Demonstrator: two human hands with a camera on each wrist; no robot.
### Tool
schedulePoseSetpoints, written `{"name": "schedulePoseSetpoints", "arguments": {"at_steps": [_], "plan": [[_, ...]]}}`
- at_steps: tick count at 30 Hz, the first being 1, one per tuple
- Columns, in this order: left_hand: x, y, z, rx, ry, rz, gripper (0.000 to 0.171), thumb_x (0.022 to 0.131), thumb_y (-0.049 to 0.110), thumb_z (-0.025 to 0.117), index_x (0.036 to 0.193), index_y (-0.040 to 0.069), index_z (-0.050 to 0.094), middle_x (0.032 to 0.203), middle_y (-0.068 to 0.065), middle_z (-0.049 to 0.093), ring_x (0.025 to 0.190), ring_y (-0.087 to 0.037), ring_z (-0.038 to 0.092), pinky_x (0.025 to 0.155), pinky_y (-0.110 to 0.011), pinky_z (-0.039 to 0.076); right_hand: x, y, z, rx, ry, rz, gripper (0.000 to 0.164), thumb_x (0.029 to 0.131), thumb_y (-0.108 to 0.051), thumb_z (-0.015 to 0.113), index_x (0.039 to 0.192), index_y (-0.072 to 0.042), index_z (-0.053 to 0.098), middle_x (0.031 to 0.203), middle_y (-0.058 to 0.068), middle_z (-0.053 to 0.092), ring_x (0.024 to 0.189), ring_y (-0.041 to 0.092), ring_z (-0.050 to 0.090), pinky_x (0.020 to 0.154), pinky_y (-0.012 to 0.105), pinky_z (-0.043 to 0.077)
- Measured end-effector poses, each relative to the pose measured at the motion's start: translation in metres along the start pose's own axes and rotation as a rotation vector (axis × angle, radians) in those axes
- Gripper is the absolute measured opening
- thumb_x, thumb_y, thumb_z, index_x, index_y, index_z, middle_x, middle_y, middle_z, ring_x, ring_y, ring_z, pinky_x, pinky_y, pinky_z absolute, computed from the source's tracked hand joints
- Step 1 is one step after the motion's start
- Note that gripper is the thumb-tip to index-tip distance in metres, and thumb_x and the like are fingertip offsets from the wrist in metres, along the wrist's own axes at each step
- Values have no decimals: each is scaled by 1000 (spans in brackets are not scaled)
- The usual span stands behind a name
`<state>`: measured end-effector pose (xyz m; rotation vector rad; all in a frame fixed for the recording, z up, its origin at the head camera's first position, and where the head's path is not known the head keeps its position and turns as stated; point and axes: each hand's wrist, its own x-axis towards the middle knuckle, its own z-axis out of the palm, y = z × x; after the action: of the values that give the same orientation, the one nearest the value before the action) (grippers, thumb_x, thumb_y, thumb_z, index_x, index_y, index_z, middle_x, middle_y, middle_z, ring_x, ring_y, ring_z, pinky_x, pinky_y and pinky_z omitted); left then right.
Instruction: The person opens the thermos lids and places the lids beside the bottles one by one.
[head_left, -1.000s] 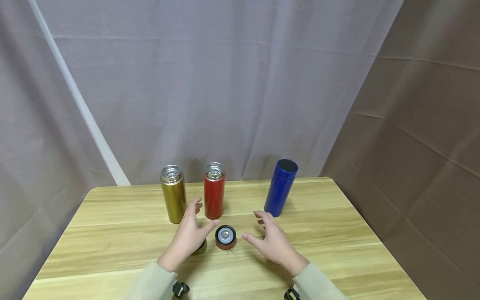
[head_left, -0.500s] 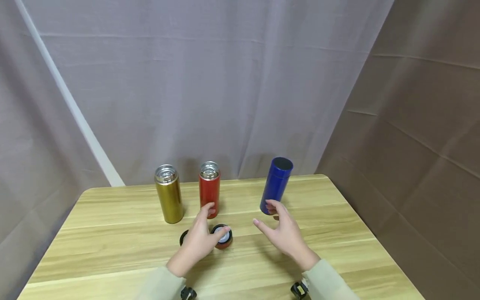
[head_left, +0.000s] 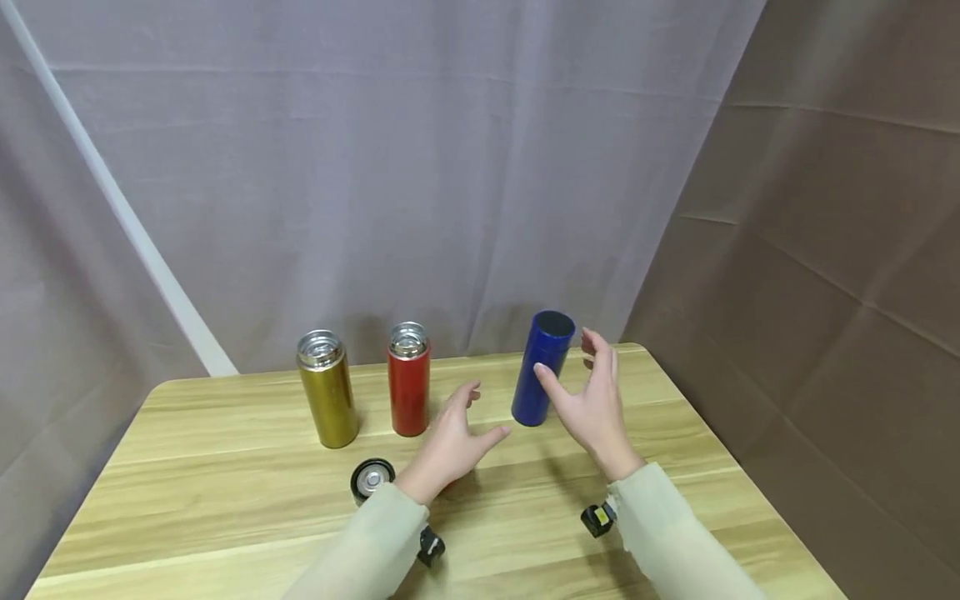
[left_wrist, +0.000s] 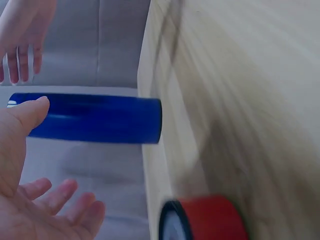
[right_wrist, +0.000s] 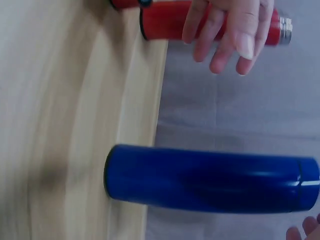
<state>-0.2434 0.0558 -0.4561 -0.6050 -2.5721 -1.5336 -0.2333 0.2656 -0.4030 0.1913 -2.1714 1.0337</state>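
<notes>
A blue thermos bottle [head_left: 534, 390] with its black-topped lid on stands toward the right back of the table. My right hand [head_left: 598, 410] is at its right side, fingers apart and bent, the thumb overlapping the bottle in the head view; the right wrist view shows a gap between fingertips and bottle. My left hand [head_left: 452, 450] hovers left of the bottle, thumb and fingers spread, holding nothing. Below it lies a red lid [left_wrist: 212, 220], almost hidden by the hand in the head view. An open red bottle [head_left: 409, 393] stands behind the left hand.
An open gold bottle [head_left: 330, 404] stands left of the red one. A dark-rimmed lid [head_left: 372, 477] lies upturned beside my left wrist. The wooden table [head_left: 210, 467] ends at a grey curtain [head_left: 375, 183], with a brown one [head_left: 840, 292] along the right.
Both hands have moved to the right. The right hand has also risen beside the blue bottle; the left has passed over the red lid. The bottles have stayed standing in place.
</notes>
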Motion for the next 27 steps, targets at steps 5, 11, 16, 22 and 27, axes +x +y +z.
{"name": "schedulePoseSetpoints", "arguments": {"at_steps": [5,11,16,22,27], "plan": [[20,7,20,-8,-20,-44,90,79,57,72,145,6,37,136,-13,51,123,-28,50,100,-46,42,13,9,6,10,-46,104,95,82,-43,75,152,-13,19,147,15,31,135,28,32,106,49,33],[38,9,38,-79,-35,-64,95,80,55,72,149,5,31,144,-16,44,130,-29,44,103,-46,39,23,12,9,52,-79,162,96,84,-45,72,155,-21,12,157,8,22,142,27,24,111,51,26],[52,10,46,-121,-75,-60,94,81,49,72,153,12,24,150,-13,36,133,-30,40,104,-47,38,28,10,12,84,-122,162,94,86,-45,70,156,-21,11,156,8,24,141,30,26,111,53,25],[56,12,49,-192,-173,-10,94,81,43,75,155,25,18,152,-5,31,133,-33,38,102,-47,39,27,9,16,107,-104,157,91,85,-42,72,155,-21,18,151,10,31,134,29,37,107,50,34],[52,9,50,-221,-158,22,93,82,36,75,154,22,18,152,-5,27,131,-33,38,103,-45,38,26,7,19,94,-89,136,88,83,-40,75,152,-19,24,142,14,35,126,32,43,99,48,43]]}}
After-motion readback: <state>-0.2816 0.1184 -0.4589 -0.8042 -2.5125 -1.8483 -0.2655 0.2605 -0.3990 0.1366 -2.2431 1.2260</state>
